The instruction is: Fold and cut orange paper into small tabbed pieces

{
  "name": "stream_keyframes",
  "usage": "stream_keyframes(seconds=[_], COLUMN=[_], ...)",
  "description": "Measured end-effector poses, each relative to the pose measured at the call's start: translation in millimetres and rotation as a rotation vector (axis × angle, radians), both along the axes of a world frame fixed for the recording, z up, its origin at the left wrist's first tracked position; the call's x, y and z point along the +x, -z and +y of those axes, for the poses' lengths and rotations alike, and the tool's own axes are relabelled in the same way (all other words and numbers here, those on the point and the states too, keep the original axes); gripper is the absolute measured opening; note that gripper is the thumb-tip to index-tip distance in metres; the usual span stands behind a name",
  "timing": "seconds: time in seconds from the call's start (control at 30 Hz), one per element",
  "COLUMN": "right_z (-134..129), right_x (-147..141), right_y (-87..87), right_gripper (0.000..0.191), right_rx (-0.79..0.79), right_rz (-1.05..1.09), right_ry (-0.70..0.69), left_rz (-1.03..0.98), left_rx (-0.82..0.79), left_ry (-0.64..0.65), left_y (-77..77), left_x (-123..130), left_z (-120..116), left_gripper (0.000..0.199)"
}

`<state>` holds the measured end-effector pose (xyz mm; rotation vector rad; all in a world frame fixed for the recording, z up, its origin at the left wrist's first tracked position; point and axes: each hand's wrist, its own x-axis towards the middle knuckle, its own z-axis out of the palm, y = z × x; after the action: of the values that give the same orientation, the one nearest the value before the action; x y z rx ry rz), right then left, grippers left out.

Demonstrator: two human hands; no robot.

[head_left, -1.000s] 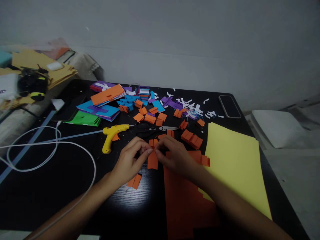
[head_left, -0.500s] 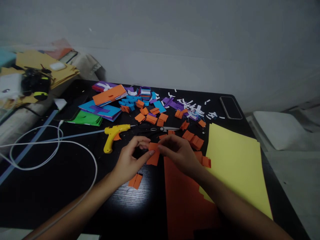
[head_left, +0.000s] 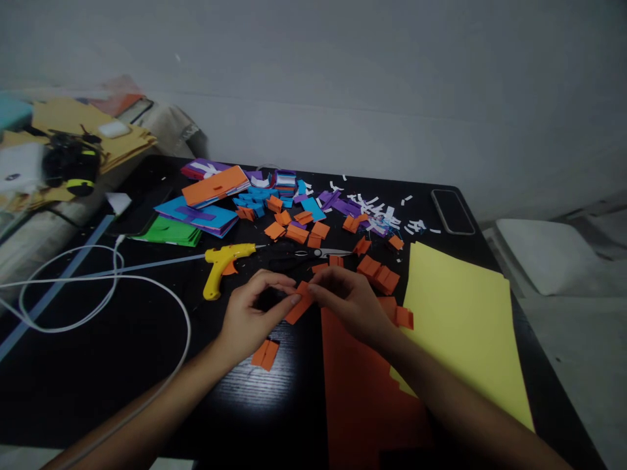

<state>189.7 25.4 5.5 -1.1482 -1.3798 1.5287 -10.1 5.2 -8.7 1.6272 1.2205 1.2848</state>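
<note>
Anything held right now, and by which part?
A small orange paper piece: the left hand pinches its left edge, the right hand its upper right edge.

We see a dim, grey scene, the wall [head_left: 343, 78] murky. White glare lights the black tabletop [head_left: 259, 388] near its front, picking out grain. Colours look muted, even the small orange slip [head_left: 298, 311]; the orange sheet [head_left: 362, 385] is darkest at its foot, and we find the far-left clutter [head_left: 73, 160] hazy.

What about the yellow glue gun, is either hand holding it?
No, the yellow glue gun lies on the black table, while the left hand and right hand hold a small orange paper.
</note>
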Motion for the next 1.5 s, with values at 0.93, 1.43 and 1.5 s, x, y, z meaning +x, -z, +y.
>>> stream_keyframes(seconds=[0.93,1.43,1.5], right_z=[-5.6,-3.3,-3.6], right_x=[-0.5,1.2,0.0], right_y=[-10.7,-6.5,-6.6], right_gripper=[0.006,0.009,0.009], right_rx=[0.111,0.125,0.126], right_rz=[-0.143,-0.120,-0.126], right_ry=[-0.126,-0.119,-0.121], left_rz=[0.042,-0.030,0.003], left_rx=[0.003,-0.074,-0.055], left_ry=[0.161,0.115,0.152], left_y=[-7.2,-4.4,-5.3], left_x=[-6.0,-2.2,-0.3], left_z=[3.8,3.5,1.7], left_gripper=[0.008,0.008,0.008])
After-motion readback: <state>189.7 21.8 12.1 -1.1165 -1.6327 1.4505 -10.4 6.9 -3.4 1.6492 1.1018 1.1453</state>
